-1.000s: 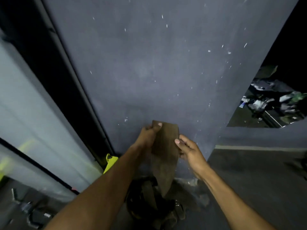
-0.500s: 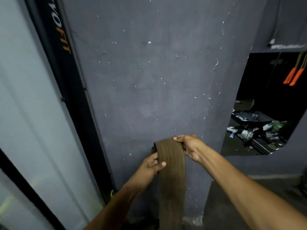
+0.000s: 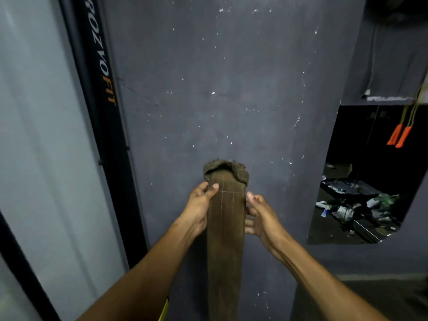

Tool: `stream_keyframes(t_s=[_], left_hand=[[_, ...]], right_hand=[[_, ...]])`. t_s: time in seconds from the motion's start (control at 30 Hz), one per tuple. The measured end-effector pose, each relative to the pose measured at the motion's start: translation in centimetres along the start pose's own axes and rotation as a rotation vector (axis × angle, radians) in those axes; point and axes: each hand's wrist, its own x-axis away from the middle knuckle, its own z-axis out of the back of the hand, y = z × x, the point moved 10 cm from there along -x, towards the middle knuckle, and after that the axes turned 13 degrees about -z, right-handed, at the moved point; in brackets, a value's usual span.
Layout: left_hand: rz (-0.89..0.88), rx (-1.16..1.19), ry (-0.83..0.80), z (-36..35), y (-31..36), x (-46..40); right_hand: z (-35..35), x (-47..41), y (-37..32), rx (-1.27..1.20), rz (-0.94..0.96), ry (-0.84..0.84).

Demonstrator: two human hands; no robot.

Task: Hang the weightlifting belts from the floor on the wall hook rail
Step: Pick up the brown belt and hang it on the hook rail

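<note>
A brown leather weightlifting belt (image 3: 225, 239) hangs straight down in front of the dark grey wall (image 3: 220, 89), its upper end folded over in a loop. My left hand (image 3: 199, 207) grips its left edge near the top, thumb on the front face. My right hand (image 3: 259, 216) grips its right edge at about the same height. The belt's lower part runs out of the frame's bottom. No hook rail shows in the frame.
A black banner (image 3: 102, 93) with orange lettering stands left of the wall, beside a pale panel (image 3: 41, 135). On the right, a dark opening holds cluttered items (image 3: 354, 205) and orange handles (image 3: 399, 135) hanging from cords.
Both hands have lifted the belt from low near the floor pile up against the wall. The view has tilted upward, so the floor pile is out of sight. The right hand came off the belt's top to its right edge.
</note>
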Motion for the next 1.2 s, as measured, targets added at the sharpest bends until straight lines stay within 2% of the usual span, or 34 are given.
stream_keyframes(t_s=[0.07,0.13,0.23,0.3,0.4,0.57,0.63,0.73,0.87,1.0,1.07,1.13,1.2], left_hand=[[-0.097,0.031,-0.054,-0.5,0.9,0.2],[-0.154,0.031,-0.102,-1.0,1.7,0.4],[-0.202,0.021,-0.172,-2.0,2.6,0.7],[-0.227,0.040,-0.231,-2.6,3.3,1.0],[-0.214,0.072,-0.324,-3.5,4.8,1.9],[-0.139,0.330,-0.366,-4.6,8.6,1.8],[-0.127,0.248,-0.338,-5.4,8.9,1.4],[-0.255,-0.138,-0.180,-5.0,9.4,0.2],[-0.448,-0.411,-0.185,-5.8,11.3,0.3],[-0.472,-0.394,-0.232,-6.7,12.0,0.5],[-0.512,-0.367,-0.224,-6.9,12.4,0.5],[-0.551,-0.311,-0.194,-7.1,12.6,0.6],[-0.571,-0.289,-0.160,-7.4,12.6,0.6]], right_hand=[[0.2,-0.3,-1.1,-0.096,-0.017,0.013],[0.0,-0.4,-3.3,-0.071,0.030,0.027],[-0.9,-0.2,-7.8,0.135,0.250,0.131],[-1.0,0.1,-10.1,0.143,0.379,0.222],[-1.1,0.6,-11.5,0.186,0.496,0.265],[-1.7,0.0,-10.8,0.313,0.504,0.241],[-1.9,0.1,-11.0,0.336,0.517,0.248],[-1.9,0.3,-11.5,0.339,0.541,0.276],[-1.2,1.0,-12.8,0.307,0.545,0.395],[-1.2,1.8,-13.7,0.259,0.568,0.329],[-1.2,2.4,-14.0,0.271,0.580,0.348],[-1.0,3.4,-14.7,0.379,0.602,0.463],[-0.8,5.0,-15.2,0.580,0.620,0.671]])
